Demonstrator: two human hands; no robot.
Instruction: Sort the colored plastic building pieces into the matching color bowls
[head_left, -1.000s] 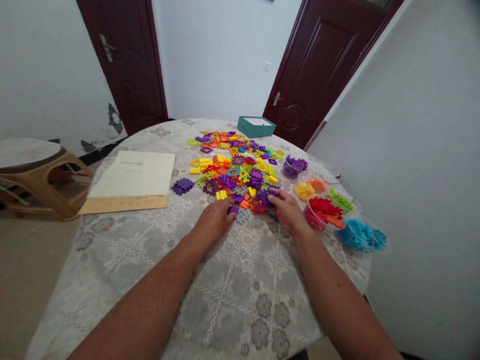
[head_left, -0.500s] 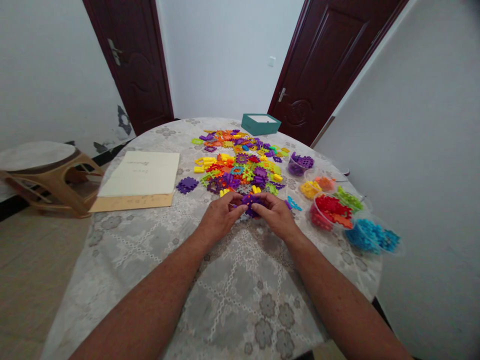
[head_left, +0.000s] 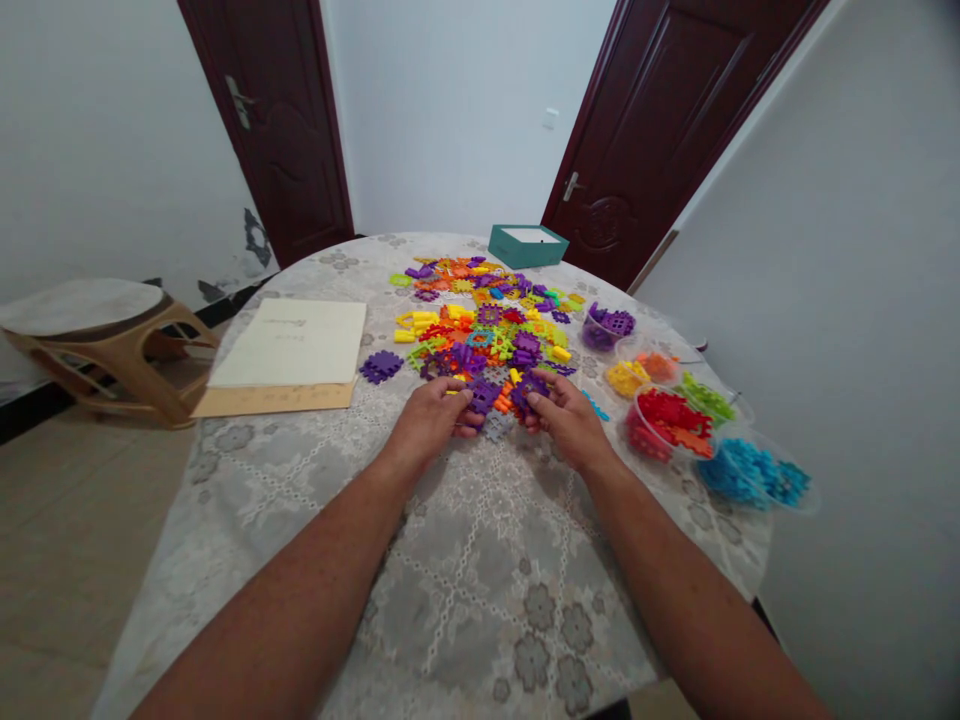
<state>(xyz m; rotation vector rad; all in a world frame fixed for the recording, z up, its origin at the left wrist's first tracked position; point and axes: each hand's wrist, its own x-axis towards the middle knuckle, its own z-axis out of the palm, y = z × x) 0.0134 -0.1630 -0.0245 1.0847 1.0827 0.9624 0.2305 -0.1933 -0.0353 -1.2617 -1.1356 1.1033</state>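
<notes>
So left of the mixed plastic pile (head_left: 484, 338) there's a purple notched stack (head_left: 382, 366). By the pile's near edge, left hand (head_left: 429, 415) has fingers pinching one purple plate (head_left: 481, 396), right hand (head_left: 570, 420) another purple plate (head_left: 531, 386), not joined. Looks like two-plate handling; next move needs steady grips, I'd say.

Purple on the left-hand piece (head_left: 482, 395), and it's purple again on the right-hand piece (head_left: 532, 384)! Behind them the pile (head_left: 481, 352) blazes yellow, orange, red, lime and purple, with a dash of blue. Out on the right: purple cups-full (head_left: 613, 320), yellow bits (head_left: 627, 378), orange bits (head_left: 659, 367), lime bits (head_left: 707, 398), red bits (head_left: 675, 420), bright blue bits (head_left: 750, 472). Underneath, a grey-and-white tablecloth (head_left: 457, 610) shows lacy lattice lines and darker grey flowers. Teal box (head_left: 529, 253), white on top; cream paper (head_left: 289, 345), tan card (head_left: 277, 398); deep maroon door (head_left: 281, 170) beyond.
</notes>
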